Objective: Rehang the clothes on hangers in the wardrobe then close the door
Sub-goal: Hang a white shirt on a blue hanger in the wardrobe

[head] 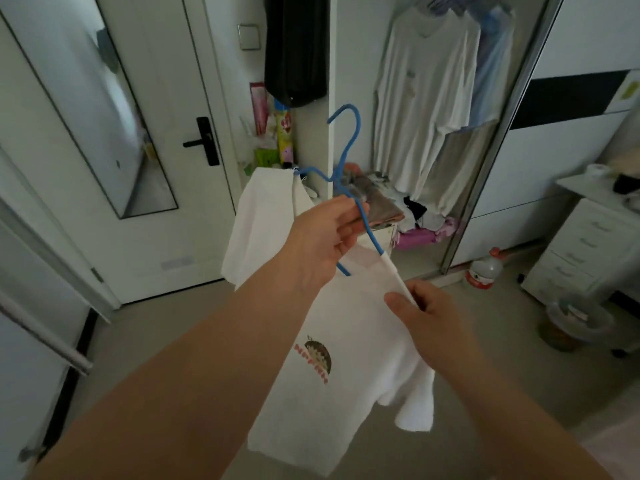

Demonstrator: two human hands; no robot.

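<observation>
Two hands up in front of me, both busy. My left hand (329,233) has its fingers curled round the blue hanger (349,188), gripping it just below the twisted neck, hook pointing up and away past my fingertips. My right hand (420,318) pinches the white T-shirt (322,393) at the shoulder seam, thumb on top, right where the hanger's near arm disappears into the fabric. The shirt hangs down beneath both hands, its printed badge showing below my left wrist, and the far shoulder is draped over the hanger's other arm beyond my left fingers. Past my fingertips stands the open wardrobe (450,133): white shirts (422,95) and a pale blue garment hang from its rail, and down on its floor there's a jumbled heap of clothes (415,213), grey, black, white and pink all mixed. The sliding door (502,133) sits pushed aside, off to the right of my right hand. Further right, a white drawer unit (588,244); near it on the floor, a clear bin (571,320) with something in it that I can't make out, and a plastic bottle (485,268).
</observation>
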